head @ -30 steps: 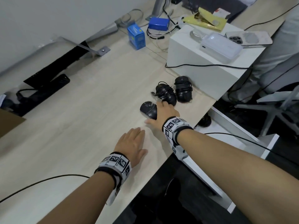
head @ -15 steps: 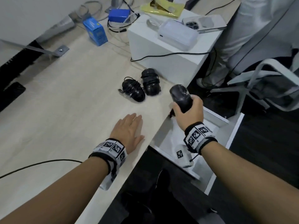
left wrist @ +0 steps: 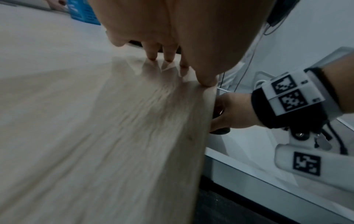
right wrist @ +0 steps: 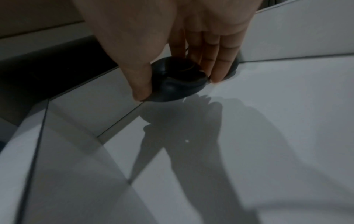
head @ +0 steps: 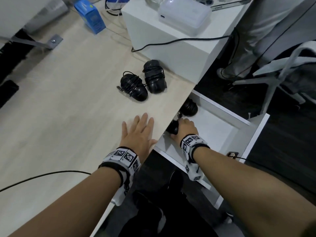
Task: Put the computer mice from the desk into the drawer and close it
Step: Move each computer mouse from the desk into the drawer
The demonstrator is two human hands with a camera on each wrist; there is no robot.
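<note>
My right hand [head: 183, 128] is down inside the open white drawer [head: 222, 132] and grips a black mouse [right wrist: 178, 80] between thumb and fingers, just above the drawer floor by its left wall. Another black mouse [head: 189, 107] lies in the drawer's far corner, partly under the desk edge. Two black mice wrapped in their cords [head: 134, 87] [head: 154, 76] lie side by side on the wooden desk [head: 68, 108]. My left hand [head: 138, 132] rests flat on the desk near its edge, fingers straight.
A white box [head: 171, 36] with a clear plastic case on top stands behind the mice. A blue carton [head: 90, 16] stands at the back. A black cable [head: 42, 175] crosses the desk's near side. An office chair base [head: 273, 82] stands right of the drawer.
My right hand picked a mouse off the desk, carried it right over the edge and lowered it into the drawer. The left hand stayed flat on the desk.
</note>
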